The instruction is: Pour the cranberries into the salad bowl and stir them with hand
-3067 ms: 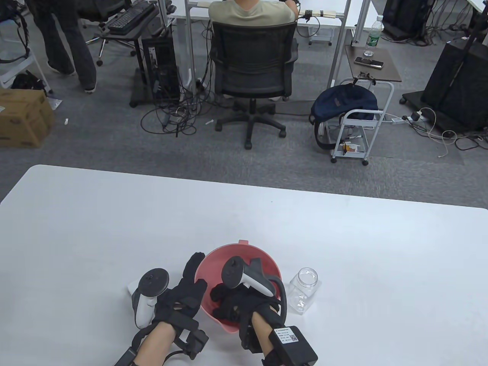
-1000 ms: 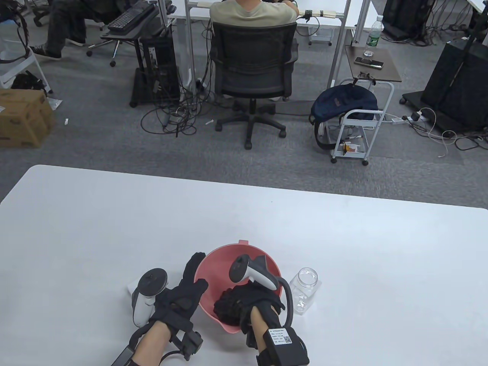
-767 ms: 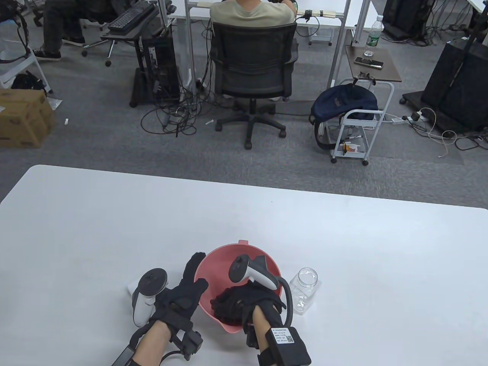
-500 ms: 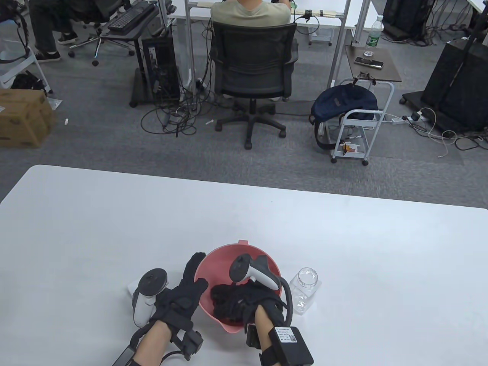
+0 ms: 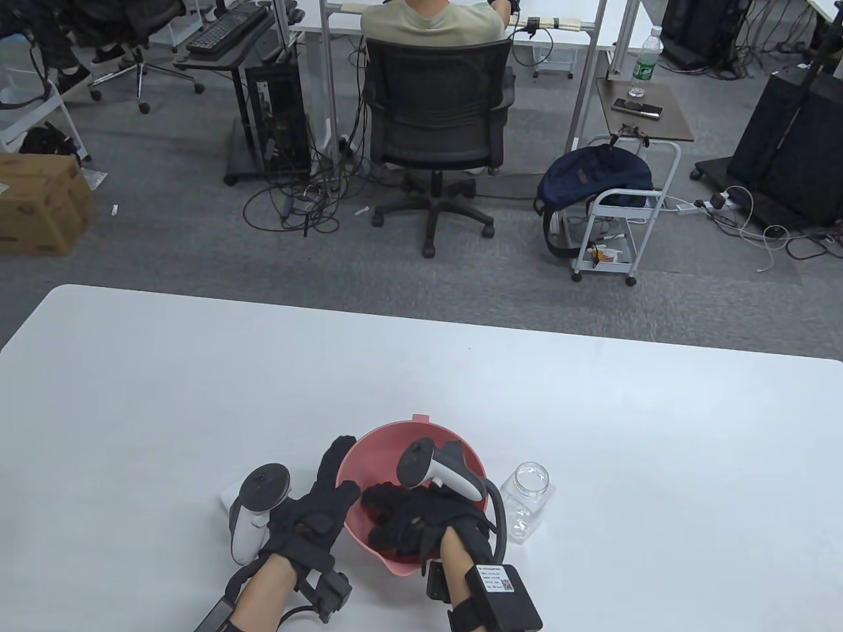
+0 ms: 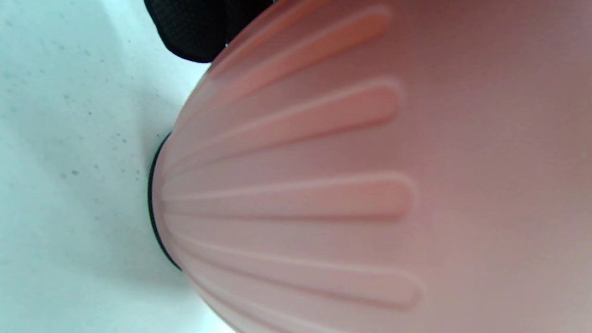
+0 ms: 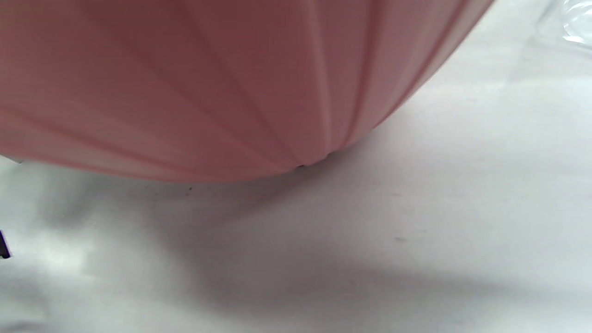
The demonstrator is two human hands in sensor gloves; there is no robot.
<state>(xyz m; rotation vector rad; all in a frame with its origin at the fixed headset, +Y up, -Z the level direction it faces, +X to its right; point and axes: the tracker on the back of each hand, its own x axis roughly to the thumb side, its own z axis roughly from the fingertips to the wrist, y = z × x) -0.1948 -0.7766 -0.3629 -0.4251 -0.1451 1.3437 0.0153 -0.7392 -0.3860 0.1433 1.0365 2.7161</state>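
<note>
The right hand (image 5: 421, 523) is down inside the pink salad bowl (image 5: 375, 454), its gloved fingers bent into the bottom; whether they pinch anything I cannot tell. The cranberries are hidden under the glove. The left hand (image 5: 316, 507) grips the bowl's left wall — fingers up the outside, thumb hooked over the rim. In the left wrist view the bowl (image 6: 370, 185) shows raised ribs and a dark base ring on the white bench (image 6: 69, 185). A white label with a QR code sits on the right wrist pack (image 5: 502, 589); its print is too small to read. Just right of the bowl a clear jar (image 5: 525, 500) stands open on the bench.
</note>
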